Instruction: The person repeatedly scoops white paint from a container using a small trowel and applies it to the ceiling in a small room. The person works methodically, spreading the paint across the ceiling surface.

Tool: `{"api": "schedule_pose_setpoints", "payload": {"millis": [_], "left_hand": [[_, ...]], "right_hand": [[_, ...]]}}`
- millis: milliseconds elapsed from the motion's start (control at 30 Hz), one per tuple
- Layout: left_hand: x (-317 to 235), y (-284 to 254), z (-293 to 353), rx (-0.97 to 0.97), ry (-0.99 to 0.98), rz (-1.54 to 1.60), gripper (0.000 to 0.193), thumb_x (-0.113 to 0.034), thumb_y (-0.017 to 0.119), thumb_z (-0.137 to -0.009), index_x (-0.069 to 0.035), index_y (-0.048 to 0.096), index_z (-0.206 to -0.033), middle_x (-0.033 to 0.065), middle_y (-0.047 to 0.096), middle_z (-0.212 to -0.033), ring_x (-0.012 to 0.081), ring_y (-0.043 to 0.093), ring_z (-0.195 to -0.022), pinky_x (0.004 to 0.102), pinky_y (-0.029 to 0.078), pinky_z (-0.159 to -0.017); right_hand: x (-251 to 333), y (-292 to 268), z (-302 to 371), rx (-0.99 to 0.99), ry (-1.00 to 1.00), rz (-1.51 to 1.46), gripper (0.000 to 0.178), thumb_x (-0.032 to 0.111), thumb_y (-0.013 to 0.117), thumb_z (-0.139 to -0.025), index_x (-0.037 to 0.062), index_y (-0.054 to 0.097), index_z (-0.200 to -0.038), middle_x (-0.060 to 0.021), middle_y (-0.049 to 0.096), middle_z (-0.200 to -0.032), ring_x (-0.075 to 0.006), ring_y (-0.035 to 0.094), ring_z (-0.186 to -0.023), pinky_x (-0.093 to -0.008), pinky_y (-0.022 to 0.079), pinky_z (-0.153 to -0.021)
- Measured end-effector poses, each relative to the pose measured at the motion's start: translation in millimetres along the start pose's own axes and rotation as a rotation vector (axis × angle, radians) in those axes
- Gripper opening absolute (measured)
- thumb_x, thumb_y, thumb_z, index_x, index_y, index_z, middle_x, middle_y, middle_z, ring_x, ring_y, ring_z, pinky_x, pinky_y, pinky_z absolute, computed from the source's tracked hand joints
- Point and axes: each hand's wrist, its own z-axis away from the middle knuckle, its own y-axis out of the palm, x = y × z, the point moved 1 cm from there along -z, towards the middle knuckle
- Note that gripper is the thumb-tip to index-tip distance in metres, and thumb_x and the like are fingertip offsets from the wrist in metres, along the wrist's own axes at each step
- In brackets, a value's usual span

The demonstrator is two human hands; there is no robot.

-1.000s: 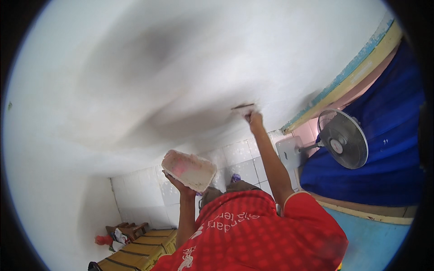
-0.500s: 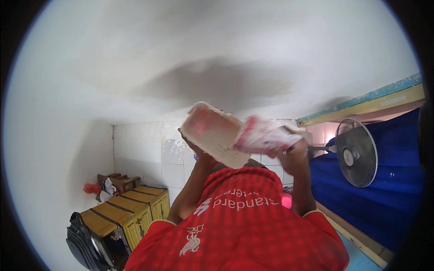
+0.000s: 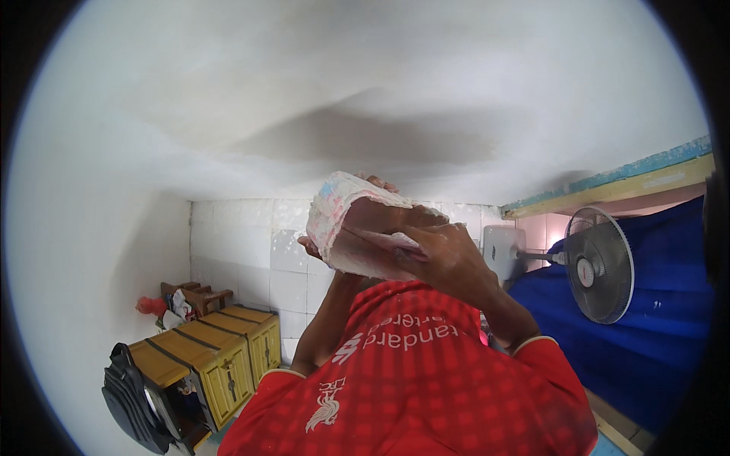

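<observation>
My left hand (image 3: 347, 281) grips a trough-like piece (image 3: 325, 220) from beneath, its fingers showing past the far edge and at the left side. White crust with pink and bluish smears coats that piece's outside and rim; inside it is dull grey-brown. My right hand (image 3: 445, 258) is closed on a thin, flat scraper-like piece (image 3: 401, 242) with a whitish-pink edge, held against or just over the trough's inner face. Whether the two touch, I cannot tell. Both are in front of my chest, close to the white wall (image 3: 365, 68).
A standing fan (image 3: 599, 264) is at the right before a blue cloth (image 3: 654, 304). A yellow-brown cabinet (image 3: 220, 357) stands lower left, with a black backpack (image 3: 133, 399) at its end and a small wooden stool (image 3: 199, 296) behind. A yellow-and-turquoise ledge (image 3: 608, 182) runs along the right.
The piece in my left hand has tilted so that its hollow side and crusted outside show. My right hand, blurred before, has moved left and down over it, bringing the scraper-like piece to its inner face.
</observation>
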Motion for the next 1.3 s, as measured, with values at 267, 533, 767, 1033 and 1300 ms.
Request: {"api": "schedule_pose_setpoints", "payload": {"millis": [267, 533, 767, 1033, 1300], "left_hand": [[1, -4, -13, 0.432, -0.005, 0.052, 0.12, -0.096, 0.048, -0.065, -0.008, 0.041, -0.146, 0.0187, 0.047, -0.137, 0.0385, 0.041, -0.128, 0.0592, 0.035, -0.111], [4, -2, -11, 0.316, -0.087, 0.096, 0.117, -0.095, 0.047, -0.066, -0.007, 0.044, -0.142, 0.0196, 0.049, -0.13, 0.0389, 0.046, -0.121, 0.0573, 0.041, -0.104], [0, -3, -3, -0.014, -0.055, 0.081, 0.121, -0.098, 0.043, -0.064, -0.005, 0.042, -0.143, 0.0211, 0.049, -0.129, 0.0406, 0.048, -0.12, 0.0568, 0.044, -0.1], [-18, -33, -4, 0.178, -0.089, -0.176, 0.122, -0.097, 0.042, -0.064, -0.005, 0.041, -0.144, 0.0224, 0.048, -0.135, 0.0409, 0.049, -0.121, 0.0562, 0.044, -0.101], [-25, -57, 1, -0.201, 0.067, -0.639, 0.091, -0.08, 0.028, -0.092, -0.009, 0.041, -0.147, 0.0155, 0.048, -0.142, 0.0345, 0.046, -0.131, 0.0513, 0.04, -0.11]], "right_hand": [[2, 3, 2, -0.009, 0.015, 0.013, 0.042, 0.014, 0.069, -0.087, 0.0104, 0.062, -0.129, -0.0173, 0.07, -0.109, -0.0384, 0.065, -0.102, -0.0459, 0.053, -0.088], [-6, 12, 0, -0.216, -0.078, -0.047, 0.036, 0.012, 0.078, -0.078, -0.0032, 0.067, -0.109, -0.0204, 0.071, -0.088, -0.04, 0.068, -0.076, -0.044, 0.054, -0.07], [-7, 14, -5, -0.084, -0.008, -0.111, 0.036, 0.014, 0.075, -0.082, -0.004, 0.067, -0.111, -0.0218, 0.071, -0.093, -0.0403, 0.068, -0.086, -0.0464, 0.053, -0.08], [-16, 24, -13, 0.139, 0.187, -0.272, 0.032, 0.011, 0.072, -0.083, -0.0031, 0.067, -0.111, -0.0238, 0.067, -0.106, -0.0415, 0.065, -0.096, -0.0461, 0.052, -0.081], [-42, 36, -13, 0.158, 0.203, -0.448, 0.033, 0.013, 0.074, -0.088, -0.0057, 0.063, -0.113, -0.013, 0.07, -0.103, -0.0259, 0.066, -0.089, -0.0374, 0.052, -0.084]]}}
